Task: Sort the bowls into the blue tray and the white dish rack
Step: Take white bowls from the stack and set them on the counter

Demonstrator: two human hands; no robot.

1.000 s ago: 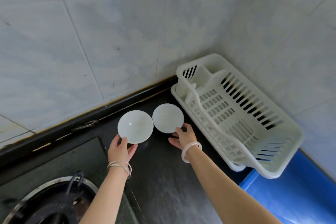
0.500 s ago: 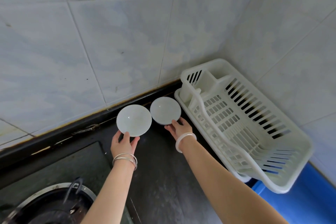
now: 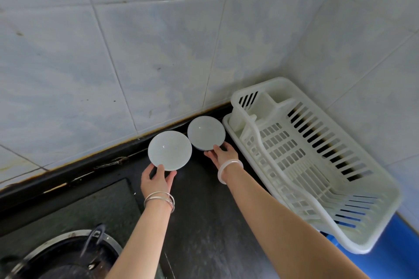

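Holding: one white bowl in each hand, mouths up, low over the dark surface (image 3: 204, 222) at the foot of the tiled wall (image 3: 136, 52).
Left bowl (image 3: 169, 150): the nearer of the two, its rim just beside the other bowl's. I cannot tell whether they touch.
Right bowl (image 3: 205, 133): further back, just beside the end of the white dish rack (image 3: 255, 129).
Left grip: the left hand (image 3: 156, 180) pinches the near edge, thumb on the rim and fingers curled beneath.
Right grip: the right hand (image 3: 223, 154) takes its bowl the same way, thumb on top at the near edge.
Why by the edge: likely to keep the fingers off the inside and leave the bowl free to tip into a slot.
Contact with surface: I cannot tell whether either bowl is lifted or resting.
Rack: it sits in the wall corner and holds no bowl yet.
Blue tray (image 3: 394, 256): only a part shows, under the rack's near-right end.
Judgement: sorting has barely begun. The right bowl has the short path to the rack.
Risk: smooth rims in a two-point pinch could slip.
Around: a gas burner (image 3: 68, 253) at lower left, and bangles on both wrists.
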